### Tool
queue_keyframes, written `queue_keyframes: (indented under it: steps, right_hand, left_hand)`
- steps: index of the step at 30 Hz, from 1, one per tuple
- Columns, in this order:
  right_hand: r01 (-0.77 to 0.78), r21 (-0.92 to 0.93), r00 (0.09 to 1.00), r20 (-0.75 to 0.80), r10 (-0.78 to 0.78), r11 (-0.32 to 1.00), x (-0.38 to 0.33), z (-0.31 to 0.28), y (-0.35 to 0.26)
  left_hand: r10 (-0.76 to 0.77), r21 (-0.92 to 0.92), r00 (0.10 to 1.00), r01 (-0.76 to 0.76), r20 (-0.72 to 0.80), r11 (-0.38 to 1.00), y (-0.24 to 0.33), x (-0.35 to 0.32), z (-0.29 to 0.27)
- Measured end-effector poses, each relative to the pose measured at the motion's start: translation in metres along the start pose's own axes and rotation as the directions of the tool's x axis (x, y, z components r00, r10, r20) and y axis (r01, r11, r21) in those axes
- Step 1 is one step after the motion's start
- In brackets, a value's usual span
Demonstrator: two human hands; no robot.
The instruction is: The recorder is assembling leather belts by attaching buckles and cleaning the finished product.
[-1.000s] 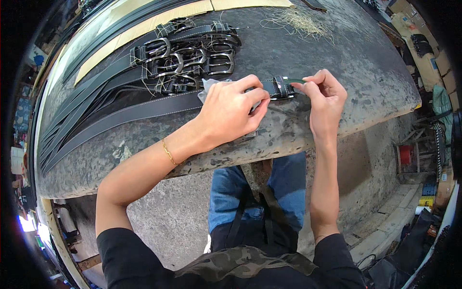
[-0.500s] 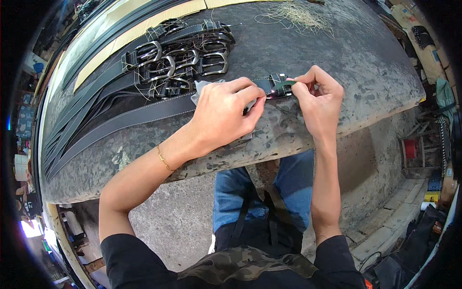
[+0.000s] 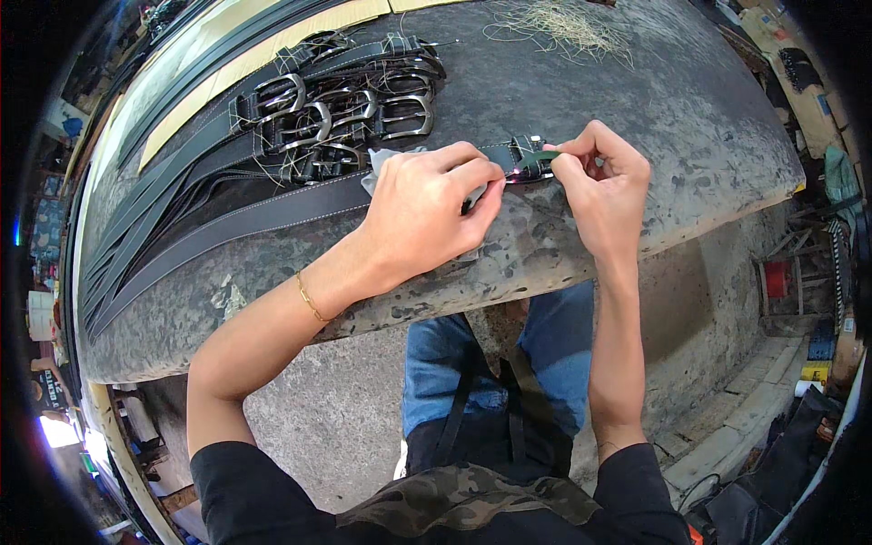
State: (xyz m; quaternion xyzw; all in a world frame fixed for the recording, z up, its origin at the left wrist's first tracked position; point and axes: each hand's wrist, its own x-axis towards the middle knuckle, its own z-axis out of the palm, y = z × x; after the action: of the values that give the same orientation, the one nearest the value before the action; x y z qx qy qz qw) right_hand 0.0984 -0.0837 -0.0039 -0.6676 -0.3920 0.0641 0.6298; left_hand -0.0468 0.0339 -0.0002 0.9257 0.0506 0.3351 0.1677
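Observation:
A dark leather belt (image 3: 272, 213) with pale stitching lies along the near part of the table and passes under my left hand (image 3: 431, 204). That hand is closed, thumb and forefinger pinched at the belt's buckle end; what it grips is hidden. Crumpled grey material (image 3: 380, 160) pokes out beside its knuckles. Just right of it lies the metal buckle (image 3: 527, 145), with a small pinkish glow next to it. My right hand (image 3: 604, 182) is closed, thumb and forefinger pinching a thin, curved green piece (image 3: 542, 158) over the buckle.
Several belts with metal buckles (image 3: 406, 116) are heaped at the left, straps trailing to the near left. Loose pale thread (image 3: 568, 32) lies at the far side. Cardboard (image 3: 195, 109) lies behind the belts. The worn table's edge (image 3: 727, 211) curves before my legs.
Both hands stay almost where they were, with the same pinches. The glow by the buckle looks a little different. The belts have not visibly moved.

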Motion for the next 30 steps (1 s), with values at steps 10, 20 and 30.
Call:
queue_keyframes:
  steps: [10, 20, 30]
  right_hand:
    - [0.135, 0.373, 0.961, -0.275, -0.03, 0.918, 0.009, 0.001, 0.0]
    - [0.211, 0.587, 0.827, -0.534, 0.177, 0.782, 0.027, -0.071, 0.03]
    - [0.145, 0.341, 0.805, -0.587, 0.09, 0.929, 0.032, -0.072, 0.045]
  left_hand:
    - [-0.099, -0.129, 0.992, 0.089, -0.08, 0.988, 0.003, 0.009, -0.009]
    - [-0.143, 0.093, 0.988, 0.138, 0.051, 0.986, -0.028, 0.147, 0.009]
    - [-0.207, 0.601, 0.951, 0.027, 0.231, 0.799, -0.07, 0.183, 0.002]
